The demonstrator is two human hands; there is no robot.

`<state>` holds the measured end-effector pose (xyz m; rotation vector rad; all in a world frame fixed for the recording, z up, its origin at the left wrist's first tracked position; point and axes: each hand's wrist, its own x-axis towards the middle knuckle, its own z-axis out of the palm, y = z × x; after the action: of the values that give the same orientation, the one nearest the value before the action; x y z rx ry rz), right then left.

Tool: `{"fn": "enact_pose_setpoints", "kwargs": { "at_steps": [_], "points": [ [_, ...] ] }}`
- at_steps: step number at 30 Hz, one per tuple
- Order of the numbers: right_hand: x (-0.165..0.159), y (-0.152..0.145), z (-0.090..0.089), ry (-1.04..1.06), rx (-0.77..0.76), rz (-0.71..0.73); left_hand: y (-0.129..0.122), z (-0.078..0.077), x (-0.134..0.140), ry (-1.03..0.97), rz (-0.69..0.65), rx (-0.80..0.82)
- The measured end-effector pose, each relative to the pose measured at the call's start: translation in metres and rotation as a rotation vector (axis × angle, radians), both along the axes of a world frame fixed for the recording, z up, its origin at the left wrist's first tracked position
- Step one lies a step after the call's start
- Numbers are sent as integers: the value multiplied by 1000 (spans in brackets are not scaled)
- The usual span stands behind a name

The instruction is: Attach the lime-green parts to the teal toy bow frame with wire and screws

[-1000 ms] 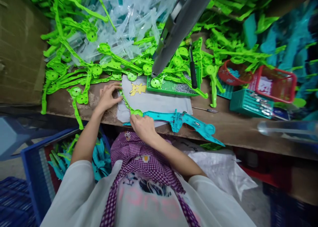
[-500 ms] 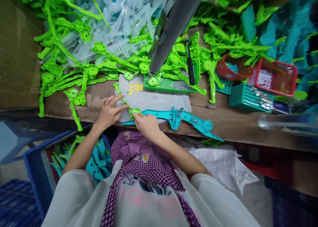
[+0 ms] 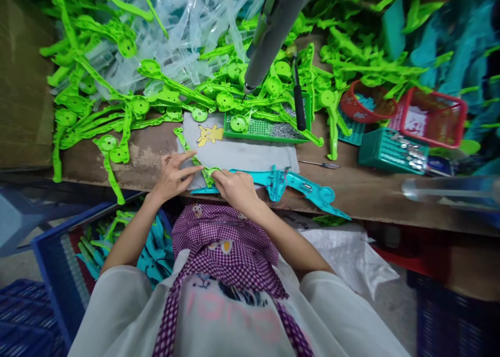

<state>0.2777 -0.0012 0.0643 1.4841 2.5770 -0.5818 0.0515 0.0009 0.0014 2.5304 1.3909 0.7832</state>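
We log the green part on the grey cloth, handling apparently unfinished, many similar parts heaped beyond. Left hand: fingers spread at it; right hand: fingers curled at its round end, whether clamped we cannot tell.
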Motion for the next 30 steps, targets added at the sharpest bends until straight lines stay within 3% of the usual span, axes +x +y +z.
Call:
{"fn": "enact_pose_setpoints", "kwargs": {
  "at_steps": [9,15,23,30],
  "points": [
    [0,7,-14,30,60,-155,5,-6,-3,-22,-133,-36],
    [-1,13,-15,37,58,-165,4,-8,-5,-11,-179,-34],
    [5,4,-16,26,66,-151,4,-4,-2,55,-133,-60],
    [5,-1,-32,37,90,-130,2,-3,1,123,-124,-49]
  ]
}}
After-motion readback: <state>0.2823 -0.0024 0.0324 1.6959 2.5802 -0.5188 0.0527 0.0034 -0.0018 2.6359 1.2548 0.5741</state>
